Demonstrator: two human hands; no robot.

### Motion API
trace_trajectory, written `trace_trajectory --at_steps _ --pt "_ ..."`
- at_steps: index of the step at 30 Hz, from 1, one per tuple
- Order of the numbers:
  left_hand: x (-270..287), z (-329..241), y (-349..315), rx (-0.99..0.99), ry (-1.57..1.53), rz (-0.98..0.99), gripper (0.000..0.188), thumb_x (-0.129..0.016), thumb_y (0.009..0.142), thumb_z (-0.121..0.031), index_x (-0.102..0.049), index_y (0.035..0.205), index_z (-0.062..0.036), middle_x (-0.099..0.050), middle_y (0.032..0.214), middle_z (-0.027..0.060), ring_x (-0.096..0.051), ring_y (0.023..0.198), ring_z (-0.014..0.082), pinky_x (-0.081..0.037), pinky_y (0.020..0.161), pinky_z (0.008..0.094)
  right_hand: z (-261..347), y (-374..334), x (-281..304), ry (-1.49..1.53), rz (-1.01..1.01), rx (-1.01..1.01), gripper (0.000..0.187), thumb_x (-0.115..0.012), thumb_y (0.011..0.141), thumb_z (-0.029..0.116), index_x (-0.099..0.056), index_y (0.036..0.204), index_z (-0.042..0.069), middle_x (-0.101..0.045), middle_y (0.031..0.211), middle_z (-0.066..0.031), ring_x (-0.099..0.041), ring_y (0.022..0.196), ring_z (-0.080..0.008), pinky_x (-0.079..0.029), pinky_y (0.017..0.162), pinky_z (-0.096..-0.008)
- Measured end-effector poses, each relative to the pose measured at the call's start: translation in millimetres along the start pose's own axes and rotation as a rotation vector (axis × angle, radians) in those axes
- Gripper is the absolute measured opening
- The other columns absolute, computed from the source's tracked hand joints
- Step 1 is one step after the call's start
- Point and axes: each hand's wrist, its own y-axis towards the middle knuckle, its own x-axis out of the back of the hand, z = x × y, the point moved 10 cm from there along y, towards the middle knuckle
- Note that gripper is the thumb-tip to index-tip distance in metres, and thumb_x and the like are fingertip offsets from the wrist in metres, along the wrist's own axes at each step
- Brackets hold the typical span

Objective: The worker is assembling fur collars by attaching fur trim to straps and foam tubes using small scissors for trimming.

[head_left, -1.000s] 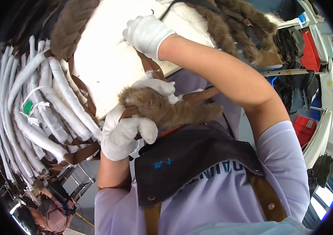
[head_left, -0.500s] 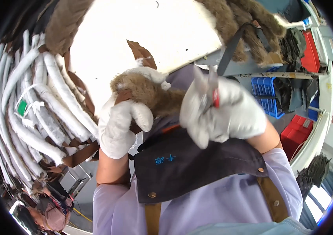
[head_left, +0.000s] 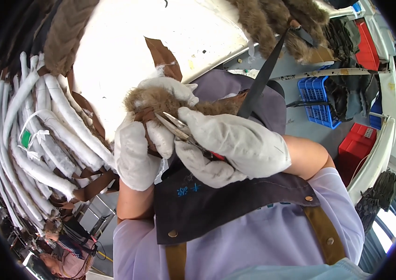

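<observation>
My left hand [head_left: 135, 156], in a white glove, is closed around a brown fur piece [head_left: 153, 99] with a brown fabric edge [head_left: 145, 114]. White material shows along the fur's far side; I cannot tell whether it is glove or stuffing. My right hand [head_left: 237, 144], also gloved in white, grips pliers [head_left: 175, 126] with red on the handles. Their metal jaws point left, slightly parted, close to the fabric edge beside my left thumb; contact is unclear. Part of the fur piece is hidden behind my right hand.
A white table [head_left: 128, 28] lies ahead with a brown fabric scrap [head_left: 163, 58] near its edge. White padded rolls [head_left: 62, 121] are heaped at left. More fur strips [head_left: 254, 23] lie at far right, with a dark strap [head_left: 265, 70], a blue basket [head_left: 317, 100] and a red box [head_left: 356, 147].
My right hand has swung left and down, bringing the pliers from upright and away to the fur piece's fabric edge. My left hand keeps its hold on the fur piece.
</observation>
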Motion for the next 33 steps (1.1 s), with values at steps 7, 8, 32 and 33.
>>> trace_trajectory --at_steps 7,8,32,33 --pt "-4 0 -1 0.006 0.003 -0.003 0.068 -0.044 0.085 -0.048 -0.039 0.114 0.0136 -0.057 0.089 0.0144 -0.052 0.075 0.0126 -0.038 0.089 0.0328 -2 -3 -2 0.071 -0.011 -0.009 0.055 -0.026 0.091 0.056 -0.043 0.069 0.009 -0.035 0.055 0.0022 -0.030 0.044 -0.0073 -0.025 0.040 -0.0201" --pt "-3 0 -1 0.006 0.003 -0.004 0.069 -0.044 0.085 -0.048 -0.038 0.115 0.0140 -0.057 0.089 0.0143 -0.052 0.075 0.0122 -0.038 0.090 0.0329 -1 -3 -2 0.069 -0.009 -0.006 0.054 -0.024 0.092 0.056 -0.042 0.072 0.008 -0.034 0.054 0.0019 -0.029 0.044 -0.0077 -0.023 0.039 -0.0204" --pt "-8 3 -3 0.041 -0.177 0.156 0.021 -0.057 0.069 -0.025 -0.060 0.068 -0.0040 -0.046 0.121 0.0231 -0.041 0.116 0.0347 -0.022 0.103 0.0444 35 -28 43 -0.161 -0.148 0.459 0.032 -0.048 0.085 0.033 -0.045 0.074 0.003 -0.040 0.058 0.0020 -0.037 0.047 -0.0072 -0.032 0.042 -0.0206" --pt "-13 -3 0 -0.027 -0.004 0.257 0.020 -0.056 0.070 -0.025 -0.060 0.064 -0.0059 -0.040 0.129 0.0248 -0.036 0.120 0.0386 -0.016 0.104 0.0472 50 -35 49 -0.289 -0.301 0.543 0.022 -0.056 0.081 0.023 -0.048 0.079 0.002 -0.045 0.066 0.0013 -0.041 0.055 -0.0063 -0.035 0.049 -0.0199"
